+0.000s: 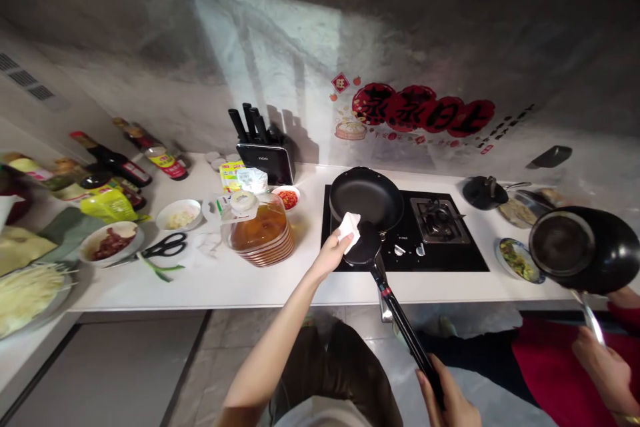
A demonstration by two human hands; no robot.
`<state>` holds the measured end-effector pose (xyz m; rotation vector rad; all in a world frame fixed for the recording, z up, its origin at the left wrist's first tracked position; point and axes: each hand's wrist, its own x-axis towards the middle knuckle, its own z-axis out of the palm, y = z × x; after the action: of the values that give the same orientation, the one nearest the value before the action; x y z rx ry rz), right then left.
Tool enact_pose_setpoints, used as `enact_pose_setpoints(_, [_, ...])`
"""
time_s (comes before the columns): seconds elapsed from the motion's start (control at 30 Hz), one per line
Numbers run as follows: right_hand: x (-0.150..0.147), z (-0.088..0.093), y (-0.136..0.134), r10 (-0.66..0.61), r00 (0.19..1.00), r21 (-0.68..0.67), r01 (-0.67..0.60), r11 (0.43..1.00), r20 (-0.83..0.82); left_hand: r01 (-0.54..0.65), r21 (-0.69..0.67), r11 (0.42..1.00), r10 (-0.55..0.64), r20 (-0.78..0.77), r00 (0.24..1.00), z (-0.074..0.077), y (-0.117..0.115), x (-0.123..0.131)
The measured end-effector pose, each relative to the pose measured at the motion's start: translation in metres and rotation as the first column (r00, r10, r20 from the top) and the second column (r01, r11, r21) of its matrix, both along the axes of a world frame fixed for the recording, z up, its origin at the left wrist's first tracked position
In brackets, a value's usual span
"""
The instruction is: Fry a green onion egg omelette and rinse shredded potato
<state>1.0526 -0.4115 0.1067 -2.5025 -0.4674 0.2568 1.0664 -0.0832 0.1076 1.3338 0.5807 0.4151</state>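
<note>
My left hand (332,255) pinches a white folded tissue (350,229) against the head of a black ladle or turner (364,244). My right hand (447,395) is wrapped round the end of that utensil's long black handle (407,328), which has a red band near the head. Just behind, a black frying pan (366,199) sits on the left part of the black gas stove (470,255). The head of the utensil overlaps the pan's front edge, and whether the two touch is unclear.
At the right, another person's hands hold a dark wok (613,250) by a plate of food (520,260). Left of the stove are an oil container (260,233), knife block (266,161), chili bowl (287,198), scissors (170,245), meat bowl (111,243) and bottles (113,159).
</note>
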Motion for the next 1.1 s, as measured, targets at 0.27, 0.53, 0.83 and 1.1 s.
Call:
enact_pose_setpoints(0.27, [0.069, 0.007, -0.018, -0.054, 0.994, 0.132, 0.065, 0.989, -0.091, -0.179, 0.045, 0.983, 0.183, -0.11, 0.977, 0.004, 0.044, 0.061])
enact_pose_setpoints(0.53, [0.178, 0.022, -0.001, 0.042, 0.999, 0.125, -0.041, 0.991, -0.008, 0.432, 0.709, 0.557, 0.07, -0.558, 0.827, 0.032, 0.04, 0.147])
enact_pose_setpoints(0.83, [0.261, 0.018, 0.115, 0.513, 0.855, -0.138, -0.519, 0.844, -0.08, -0.195, 0.066, 0.979, 0.206, -0.306, 0.93, -0.047, -0.091, -0.007])
enact_pose_setpoints(1.1, [0.257, -0.019, 0.244, 0.489, 0.871, -0.343, -0.471, 0.813, -0.038, -0.155, -0.794, 0.588, 0.01, -0.185, 0.983, -0.072, -0.153, 0.035])
